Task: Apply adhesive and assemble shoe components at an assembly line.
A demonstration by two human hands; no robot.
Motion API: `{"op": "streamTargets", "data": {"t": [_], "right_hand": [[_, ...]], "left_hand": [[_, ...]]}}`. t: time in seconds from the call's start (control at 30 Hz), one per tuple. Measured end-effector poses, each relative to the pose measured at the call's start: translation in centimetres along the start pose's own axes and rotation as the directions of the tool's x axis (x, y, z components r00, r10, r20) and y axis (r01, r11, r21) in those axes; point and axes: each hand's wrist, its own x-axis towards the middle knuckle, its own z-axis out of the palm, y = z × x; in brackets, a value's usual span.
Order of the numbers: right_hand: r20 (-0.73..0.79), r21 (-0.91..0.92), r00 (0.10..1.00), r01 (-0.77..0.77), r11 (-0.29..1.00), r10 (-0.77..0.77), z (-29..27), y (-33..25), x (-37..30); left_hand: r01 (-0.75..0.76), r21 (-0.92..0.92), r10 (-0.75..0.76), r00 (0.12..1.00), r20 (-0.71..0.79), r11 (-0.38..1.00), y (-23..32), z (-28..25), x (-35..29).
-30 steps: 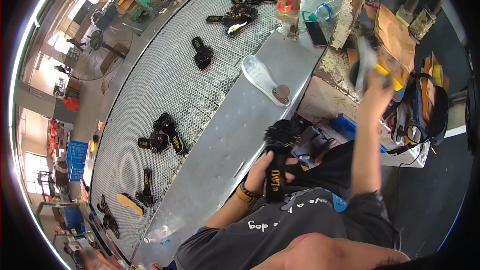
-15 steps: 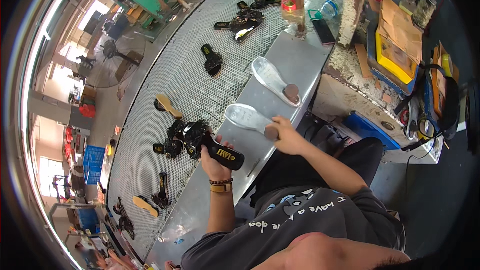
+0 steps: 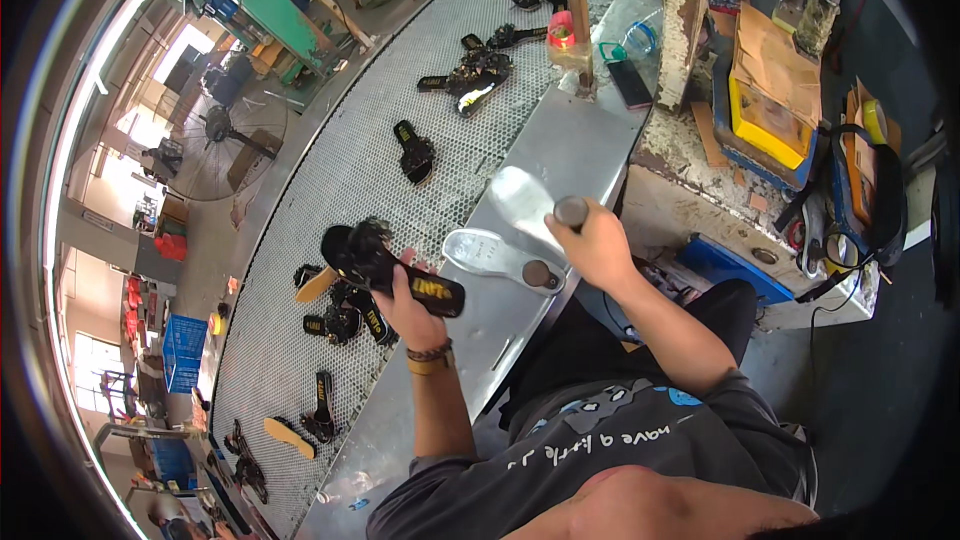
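My left hand (image 3: 400,305) is closed around a black sandal (image 3: 438,292) with gold lettering on its insole, raised above the mesh conveyor belt. My right hand (image 3: 608,245) grips the round brown knob (image 3: 570,211) of a silvery sole-shaped plate (image 3: 518,198), which appears tilted over the metal ledge. Just nearer to me, a second sole-shaped plate (image 3: 480,250) with its own brown knob lies flat on that ledge (image 3: 570,130). Several black sandals (image 3: 345,318) rest on the belt beyond my left hand, one showing a tan sole (image 3: 316,285).
More black sandals (image 3: 415,152) are spread along the mesh belt (image 3: 330,180). A wooden post (image 3: 577,10), a pink cup (image 3: 561,30) and a phone (image 3: 629,84) stand or lie at the ledge's far end. On the right, a worn bench carries a yellow box (image 3: 768,130).
My right hand has left the nearer plate's knob and taken hold of the farther plate, which has turned and tilted. My left hand has shifted slightly left and away with the sandal.
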Motion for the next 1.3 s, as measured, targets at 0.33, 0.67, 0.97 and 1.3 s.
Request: {"op": "streamTargets", "data": {"t": [0.33,0.67,0.97,1.3], "right_hand": [[0.01,0.555,0.976,0.175,0.813,-0.218,-0.4,-1.5,-11.8],[0.072,0.442,0.997,0.004,0.897,-0.04,-4.7,4.7,-13.3],[-0.655,-0.38,0.755,-0.287,0.88,-0.037,-23.0,5.7,3.3],[-0.72,-0.574,0.694,-0.592,0.566,-0.003,-28.1,7.2,11.9]], "left_hand": [[0.262,-0.086,-0.211,0.901,0.38,0.961,-3.4,7.5,-8.1],[0.122,0.124,-0.174,0.691,0.702,0.985,-5.0,8.4,-13.6],[-0.568,0.819,0.163,0.818,0.551,0.082,-8.3,-2.3,-1.7],[-0.271,0.904,0.111,0.94,0.322,-0.331,-11.9,-7.2,-3.7]]}}
